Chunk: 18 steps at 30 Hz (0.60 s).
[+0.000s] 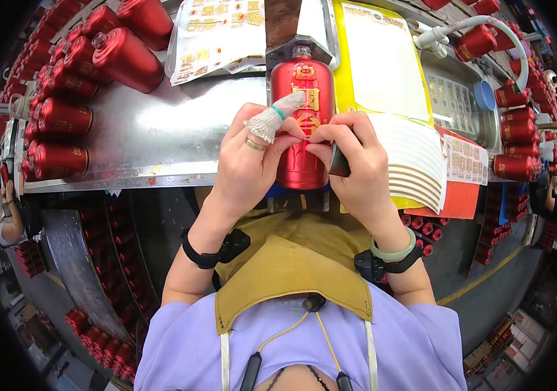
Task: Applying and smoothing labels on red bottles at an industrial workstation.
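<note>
A glossy red bottle (pixel 301 173) with gold lettering and a clear stopper lies on its back in front of me, its neck pointing away. Over its middle, the fingertips of my two hands meet in a pinch. My left hand (pixel 244 159) wears a whitish cloth finger cover (pixel 265 124) with a green band, and that covered finger rests on the gold characters. Whatever lies between the left fingertips is too small to make out. My right hand (pixel 361 153) is closed, with a dark flat piece (pixel 340 161) tucked under its fingers; its kind is unclear.
Many red bottles (pixel 128 62) lie at the left on the metal table (pixel 155 130). Sheets of gold stickers (pixel 220 32) are at the back left. To the right are a yellow-edged board (pixel 386 58), stacked white strips (pixel 415 163), a blue cup (pixel 484 95) and a curved white pipe (pixel 487 23).
</note>
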Each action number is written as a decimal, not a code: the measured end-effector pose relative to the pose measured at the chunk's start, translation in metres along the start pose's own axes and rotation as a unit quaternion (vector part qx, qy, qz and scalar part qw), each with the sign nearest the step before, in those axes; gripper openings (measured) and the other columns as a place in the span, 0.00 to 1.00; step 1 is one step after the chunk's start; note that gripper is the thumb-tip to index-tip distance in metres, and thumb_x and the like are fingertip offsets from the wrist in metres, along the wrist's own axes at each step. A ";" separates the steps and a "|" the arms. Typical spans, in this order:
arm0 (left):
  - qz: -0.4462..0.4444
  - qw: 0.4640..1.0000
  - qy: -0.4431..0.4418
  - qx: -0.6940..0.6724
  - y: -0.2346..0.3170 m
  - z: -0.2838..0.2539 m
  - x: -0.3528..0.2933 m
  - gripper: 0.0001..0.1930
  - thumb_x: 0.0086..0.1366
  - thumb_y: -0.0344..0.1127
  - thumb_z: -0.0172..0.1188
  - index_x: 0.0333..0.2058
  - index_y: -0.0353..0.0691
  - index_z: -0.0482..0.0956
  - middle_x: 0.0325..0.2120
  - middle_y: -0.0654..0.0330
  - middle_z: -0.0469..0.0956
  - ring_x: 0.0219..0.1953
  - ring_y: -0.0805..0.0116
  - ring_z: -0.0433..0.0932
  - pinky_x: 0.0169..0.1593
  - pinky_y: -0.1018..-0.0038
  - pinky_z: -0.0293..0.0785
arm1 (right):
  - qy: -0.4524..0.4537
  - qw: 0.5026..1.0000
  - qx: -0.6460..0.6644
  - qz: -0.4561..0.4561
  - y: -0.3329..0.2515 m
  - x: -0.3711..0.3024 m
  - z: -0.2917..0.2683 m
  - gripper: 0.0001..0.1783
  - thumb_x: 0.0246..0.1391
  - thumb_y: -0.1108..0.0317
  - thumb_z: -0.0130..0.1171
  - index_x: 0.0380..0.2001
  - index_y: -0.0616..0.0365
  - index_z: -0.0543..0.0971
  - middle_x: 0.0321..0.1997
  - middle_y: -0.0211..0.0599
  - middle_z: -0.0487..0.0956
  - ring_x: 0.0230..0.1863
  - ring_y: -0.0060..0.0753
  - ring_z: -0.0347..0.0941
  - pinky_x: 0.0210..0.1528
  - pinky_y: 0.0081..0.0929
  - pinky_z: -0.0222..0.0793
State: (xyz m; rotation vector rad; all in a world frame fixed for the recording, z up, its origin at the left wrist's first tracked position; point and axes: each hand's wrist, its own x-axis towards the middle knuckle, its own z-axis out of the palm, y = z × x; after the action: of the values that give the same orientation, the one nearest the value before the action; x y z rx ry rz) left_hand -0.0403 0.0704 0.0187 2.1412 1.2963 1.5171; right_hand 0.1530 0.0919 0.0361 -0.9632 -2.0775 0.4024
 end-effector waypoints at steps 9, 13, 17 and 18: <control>-0.215 0.962 0.100 -0.138 0.005 0.008 -0.008 0.31 0.67 0.34 0.67 0.63 0.29 0.65 0.58 0.45 0.71 0.59 0.55 0.73 0.62 0.60 0.69 | -0.012 0.921 0.255 0.293 0.005 0.006 -0.002 0.11 0.63 0.67 0.67 0.37 0.61 0.76 0.32 0.26 0.73 0.30 0.18 0.62 0.33 0.19 0.61; -0.399 0.844 0.016 -0.359 0.010 0.023 0.001 0.34 0.71 0.35 0.64 0.68 0.27 0.58 0.60 0.49 0.71 0.60 0.67 0.74 0.62 0.70 0.72 | -0.034 0.886 0.314 0.338 0.010 0.005 0.006 0.17 0.59 0.64 0.72 0.37 0.58 0.73 0.32 0.22 0.70 0.31 0.13 0.61 0.33 0.15 0.60; -0.373 0.828 0.034 -0.416 0.011 0.020 0.002 0.33 0.72 0.32 0.62 0.68 0.28 0.57 0.60 0.50 0.71 0.60 0.67 0.74 0.63 0.69 0.72 | -0.041 0.885 0.314 0.341 0.012 0.004 0.005 0.17 0.59 0.64 0.72 0.37 0.58 0.73 0.32 0.21 0.70 0.30 0.12 0.61 0.33 0.14 0.60; -0.376 0.823 0.032 -0.423 0.011 0.018 0.002 0.33 0.72 0.32 0.62 0.69 0.28 0.56 0.60 0.50 0.71 0.60 0.67 0.74 0.63 0.69 0.72 | -0.043 0.886 0.312 0.339 0.013 0.004 0.005 0.17 0.59 0.64 0.72 0.37 0.58 0.73 0.32 0.21 0.70 0.30 0.12 0.61 0.32 0.15 0.60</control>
State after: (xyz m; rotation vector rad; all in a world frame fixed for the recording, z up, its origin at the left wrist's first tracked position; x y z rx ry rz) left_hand -0.0188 0.0706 0.0185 0.8698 0.9874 1.3894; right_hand 0.1539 0.1035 0.0281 -1.2367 -1.4426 1.3982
